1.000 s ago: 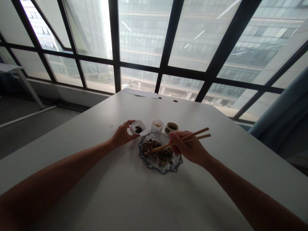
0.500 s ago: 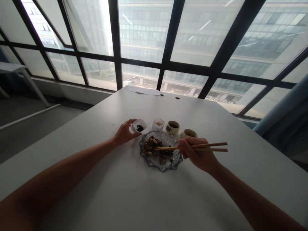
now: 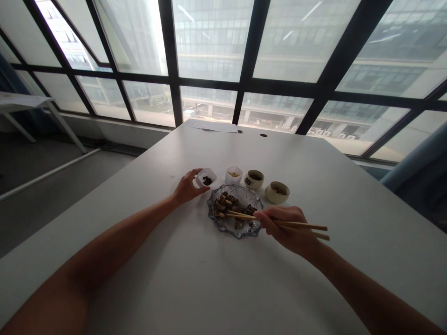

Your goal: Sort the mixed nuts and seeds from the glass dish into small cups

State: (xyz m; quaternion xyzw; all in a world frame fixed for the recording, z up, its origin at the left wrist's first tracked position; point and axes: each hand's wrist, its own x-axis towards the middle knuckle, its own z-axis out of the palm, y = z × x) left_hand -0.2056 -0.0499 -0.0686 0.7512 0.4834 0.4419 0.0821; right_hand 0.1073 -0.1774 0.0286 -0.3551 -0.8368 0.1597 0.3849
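Observation:
My left hand (image 3: 188, 187) is closed round a small white plastic cup (image 3: 211, 175), tilted toward me, with dark pieces (image 3: 207, 180) inside. Between the fingers of my right hand (image 3: 284, 225) is a pair of wooden chopsticks (image 3: 305, 226). Their tips reach into a scalloped glass dish (image 3: 239, 232). Brown and pale dried bits (image 3: 226, 204), perhaps seeds and nuts, lie heaped in the dish's left and far part. Whether the tips pinch a piece is too small to tell.
Behind the dish stand a second white cup (image 3: 233, 177) with pale bits, a cream cup (image 3: 254, 180) with dark lettering and another cream cup (image 3: 277, 192). Papers (image 3: 213, 126) lie at the far edge of the white table (image 3: 167, 288), near the windows.
My right hand has moved slightly lower, so the farther-right cream cup now shows fully. The chopsticks' rear ends have dropped and spread apart. The whole view has shifted a little. My left hand keeps the cup.

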